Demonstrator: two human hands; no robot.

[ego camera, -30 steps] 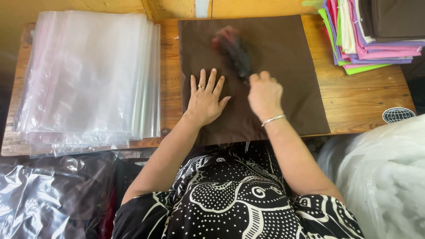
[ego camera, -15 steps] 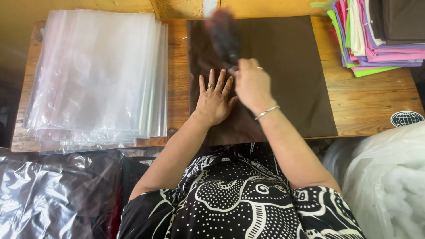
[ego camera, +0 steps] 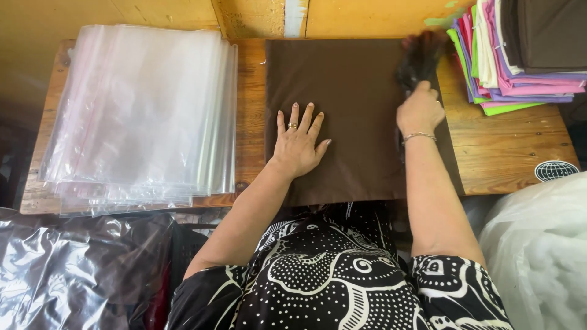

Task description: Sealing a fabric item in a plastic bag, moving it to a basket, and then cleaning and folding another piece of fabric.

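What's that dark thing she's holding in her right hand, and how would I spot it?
Start at the wooden table and find the flat brown cloth spread in its middle. At the cloth's far right corner, the right hand grips a dark brush, blurred in the picture. It is the only tufted, dark thing there, beside the bright folded fabrics.

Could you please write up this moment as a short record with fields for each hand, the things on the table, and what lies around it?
Left hand: left hand pressed flat, fingers spread, on the brown cloth
Right hand: right hand gripping a dark brush, blurred, at the cloth's right edge
Table: wooden table
Left of cloth: stack of clear plastic bags
Right of cloth: pile of folded coloured fabrics
Lower left: dark plastic sheeting
Lower right: white plastic sack
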